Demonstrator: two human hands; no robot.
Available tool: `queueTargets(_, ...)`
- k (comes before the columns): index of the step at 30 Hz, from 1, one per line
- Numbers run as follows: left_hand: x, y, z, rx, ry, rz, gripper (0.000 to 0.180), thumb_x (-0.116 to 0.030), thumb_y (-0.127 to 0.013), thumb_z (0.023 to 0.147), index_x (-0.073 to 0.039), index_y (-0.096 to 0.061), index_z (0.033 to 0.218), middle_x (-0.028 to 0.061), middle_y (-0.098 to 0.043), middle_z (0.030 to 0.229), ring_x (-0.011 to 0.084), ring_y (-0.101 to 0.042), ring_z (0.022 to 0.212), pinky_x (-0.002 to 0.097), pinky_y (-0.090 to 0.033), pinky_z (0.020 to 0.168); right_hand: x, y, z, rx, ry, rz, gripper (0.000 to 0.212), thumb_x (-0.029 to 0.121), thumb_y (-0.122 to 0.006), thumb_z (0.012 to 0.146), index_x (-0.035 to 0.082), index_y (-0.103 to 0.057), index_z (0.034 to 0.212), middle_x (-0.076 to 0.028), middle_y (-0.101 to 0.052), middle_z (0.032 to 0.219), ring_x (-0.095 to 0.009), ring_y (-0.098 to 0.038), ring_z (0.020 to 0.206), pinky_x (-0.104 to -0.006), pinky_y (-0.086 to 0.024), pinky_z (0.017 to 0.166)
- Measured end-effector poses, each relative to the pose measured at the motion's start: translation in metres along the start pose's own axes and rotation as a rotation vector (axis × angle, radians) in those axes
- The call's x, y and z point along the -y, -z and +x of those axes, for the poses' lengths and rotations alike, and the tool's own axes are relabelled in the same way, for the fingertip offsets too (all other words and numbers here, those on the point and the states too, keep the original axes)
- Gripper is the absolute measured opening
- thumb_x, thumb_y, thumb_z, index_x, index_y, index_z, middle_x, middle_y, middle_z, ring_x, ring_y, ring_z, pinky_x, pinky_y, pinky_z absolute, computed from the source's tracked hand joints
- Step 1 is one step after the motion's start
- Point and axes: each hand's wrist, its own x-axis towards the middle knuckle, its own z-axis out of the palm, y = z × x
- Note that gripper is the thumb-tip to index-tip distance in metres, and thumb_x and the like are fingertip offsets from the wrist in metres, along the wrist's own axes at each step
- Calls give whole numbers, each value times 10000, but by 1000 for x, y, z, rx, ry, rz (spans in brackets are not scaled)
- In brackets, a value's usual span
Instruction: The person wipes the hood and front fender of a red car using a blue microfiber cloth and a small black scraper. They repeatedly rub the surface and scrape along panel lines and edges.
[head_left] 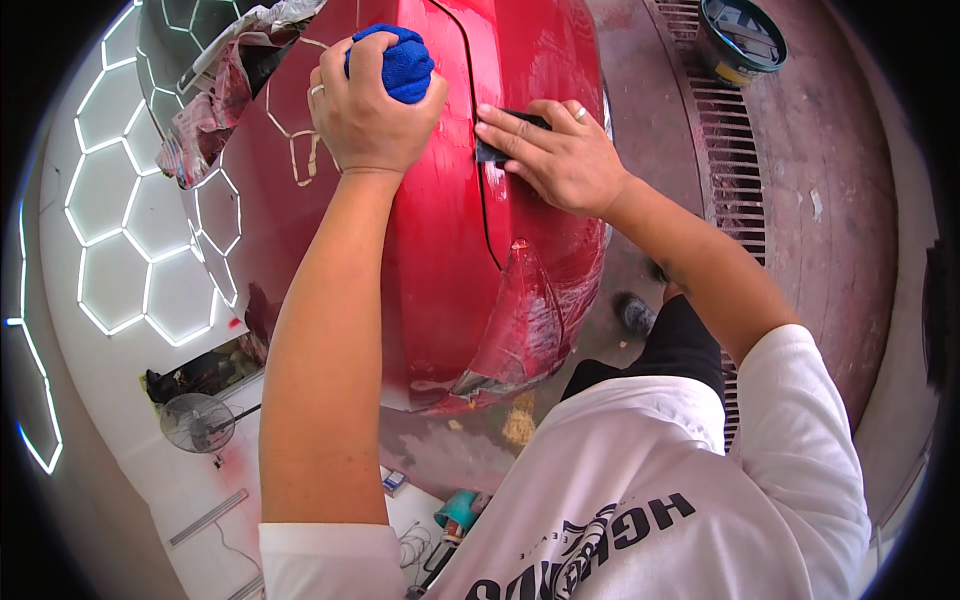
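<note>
A glossy red car body [430, 270] fills the middle, with a dark panel gap [470, 75] running down it. My left hand [370, 125] is closed around a bunched blue cloth [405, 72], held at the panel left of the gap. Across the gap, my right hand [555, 155] presses a flat dark piece of sandpaper [488, 153] against the red paint with straightened fingers. The palm hides part of that sheet. Pale, whitish marks show on the paint around it. Lower down, clear plastic film [530, 320] covers a red lamp at the car's corner.
Crumpled masking paper [215, 110] hangs at the upper left of the car. A dark bucket [745, 72] stands at the upper right beside a floor grate [738, 160]. At the lower left are a fan [197, 423] and a teal-ended tool [458, 508]. Hexagonal lights [110, 205] line the left.
</note>
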Motion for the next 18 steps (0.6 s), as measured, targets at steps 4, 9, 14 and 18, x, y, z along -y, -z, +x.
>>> queueTargets(4, -1, 1, -3, 13, 9, 5, 578, -324, -926, 723, -226, -681, 1237, 100, -670, 1242, 359, -706, 1115, 528, -586, 933, 46, 8, -40, 90, 8, 67, 529, 382, -713, 1028, 180, -703, 1518, 27, -627, 1651, -256, -601, 1150, -397, -480, 942)
queueTargets(9, 0, 4, 0, -3, 5, 12, 577, -330, -926, 726, -225, -681, 1237, 100, -672, 1246, 366, -707, 1114, 534, -584, 938, 27, 10, -37, 63, 185, 18, 557, 426, -722, 1005, 187, -717, 1509, 38, -627, 1656, -224, -611, 1142, -391, -474, 929)
queueTargets(14, 1, 0, 0, -3, 5, 4, 579, -337, -927, 728, -227, -679, 1240, 105, -671, 1246, 372, -706, 1112, 530, -586, 937, 9, 5, 8, 26, -124, -98, 508, 393, -693, 1050, 189, -703, 1515, 18, -653, 1609, -237, -604, 1104, -426, -498, 920)
queueTargets(18, 1, 2, -1, 5, 10, 8, 573, -334, -926, 733, -222, -679, 1238, 108, -672, 1242, 375, -704, 1109, 524, -587, 937, 58, 16, -55, 138, 76, 24, 545, 425, -710, 1018, 188, -710, 1509, 24, -622, 1655, -219, -602, 1126, -401, -479, 919)
